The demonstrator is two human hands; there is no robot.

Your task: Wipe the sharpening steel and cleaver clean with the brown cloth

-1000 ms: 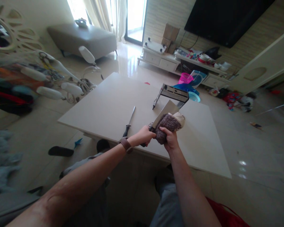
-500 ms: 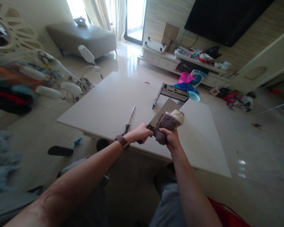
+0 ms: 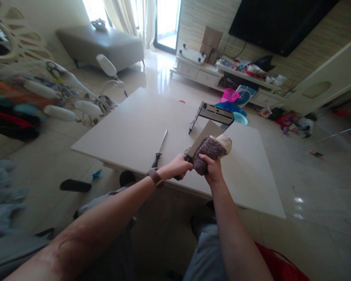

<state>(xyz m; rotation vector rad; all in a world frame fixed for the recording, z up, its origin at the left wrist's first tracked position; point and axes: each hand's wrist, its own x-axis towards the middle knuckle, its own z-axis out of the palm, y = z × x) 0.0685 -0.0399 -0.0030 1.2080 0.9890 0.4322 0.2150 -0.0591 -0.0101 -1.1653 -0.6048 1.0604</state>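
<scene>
My left hand (image 3: 178, 167) is closed around the dark handle of a cleaver (image 3: 206, 134), whose broad blade points up and away to the right. In my right hand (image 3: 213, 168) is a bunched brown and cream cloth (image 3: 210, 150), pressed along the blade; it hides part of the cleaver's lower edge. Both hands are above the near edge of the white table (image 3: 119, 128). Left of the cleaver, a honing steel (image 3: 160, 148) with a black handle lies on the tabletop, its handle end close to my left wrist.
A black and silver metal stand (image 3: 215, 113) is on the table just beyond the blade. Past the far edge are a pink basket (image 3: 229, 95) and a light blue basket (image 3: 240, 118). A grey bench (image 3: 105, 47) stands at the back left.
The cloth has shifted slightly up and to the right along the blade with my right hand. My left hand and the cleaver handle have moved a little right.
</scene>
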